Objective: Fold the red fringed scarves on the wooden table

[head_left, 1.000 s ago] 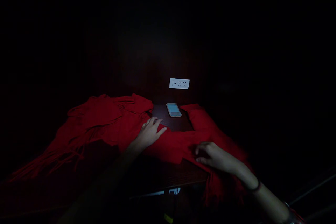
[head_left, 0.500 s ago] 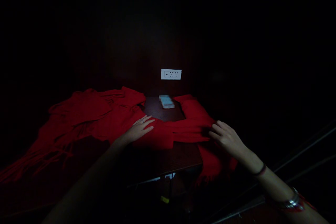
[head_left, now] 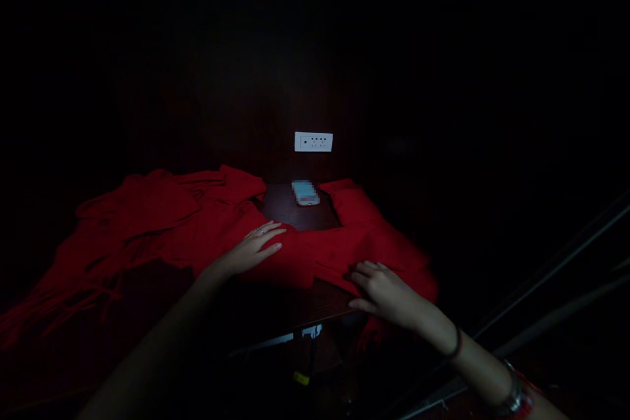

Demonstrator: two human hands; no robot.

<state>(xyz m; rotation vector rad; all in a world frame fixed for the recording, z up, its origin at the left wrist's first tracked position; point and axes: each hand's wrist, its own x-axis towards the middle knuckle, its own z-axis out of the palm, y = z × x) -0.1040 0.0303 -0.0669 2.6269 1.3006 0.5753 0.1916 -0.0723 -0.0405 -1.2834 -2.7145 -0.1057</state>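
A red fringed scarf [head_left: 344, 246] lies across the dark table, and its left part is a loose, rumpled heap. My left hand [head_left: 253, 251] rests flat on the cloth with its fingers stretched out; a ring shows on one finger. Over the near edge of the right part of the scarf is my right hand [head_left: 381, 289], palm down, fingers laid on the cloth and thumb apart. The fabric under the right palm is hidden. More red cloth [head_left: 352, 200] extends toward the back right, and a fringed end hangs past the table's near edge.
A phone-like device [head_left: 305, 193] with a lit, blurred face lies at the back of the table [head_left: 285, 207]. Above it is a white wall socket [head_left: 314, 142]. A small yellow object [head_left: 301, 378] shows below the table. The surroundings are very dark.
My right hand has moved left and toward me, and its fingers have loosened from the bunched cloth. The strip there is now spread wider. My left hand stays flat on the scarf.
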